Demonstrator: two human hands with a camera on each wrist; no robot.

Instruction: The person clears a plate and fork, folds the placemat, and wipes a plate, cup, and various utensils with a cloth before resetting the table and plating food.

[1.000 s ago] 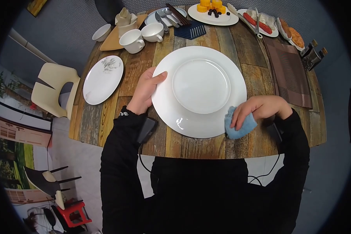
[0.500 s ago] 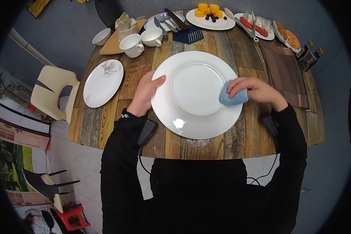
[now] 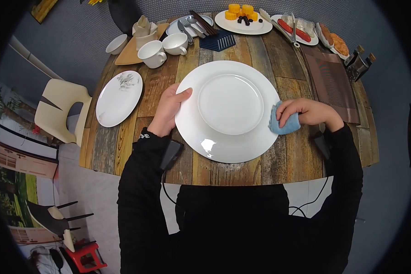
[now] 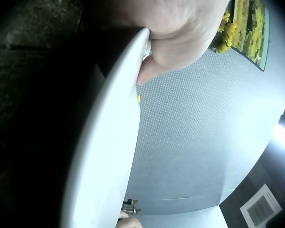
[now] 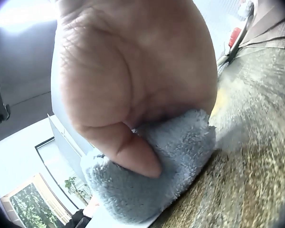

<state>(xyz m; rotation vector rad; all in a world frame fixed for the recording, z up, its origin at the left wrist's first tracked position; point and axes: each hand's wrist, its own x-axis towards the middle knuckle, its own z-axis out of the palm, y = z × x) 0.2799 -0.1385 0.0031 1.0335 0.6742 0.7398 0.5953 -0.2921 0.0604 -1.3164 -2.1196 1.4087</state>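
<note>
A large white round plate (image 3: 230, 105) with a wide rim is held up over the wooden table. On its left side my left hand (image 3: 168, 109) grips the rim, thumb on the upper face and the fingers hidden underneath. The left wrist view catches the plate (image 4: 104, 152) nearly edge-on. At the plate's right rim my right hand (image 3: 309, 112) holds a bunched, fluffy blue cloth (image 3: 285, 122). Seen from the right wrist, the thumb presses into the cloth (image 5: 147, 185); the other fingers are mostly hidden.
Left lies an oval plate (image 3: 118, 98) with a grey pattern. Two white cups (image 3: 152, 54), a wooden tray (image 3: 125, 55) and a blue trivet (image 3: 217, 41) stand behind. Food plates (image 3: 243, 28) line the back. A brown placemat (image 3: 331, 84) and bottles (image 3: 360, 64) are at right.
The right hand took the blue cloth from the lower right rim up and inward over the plate's right side, then back outward to the right edge. The left hand keeps its grip.
</note>
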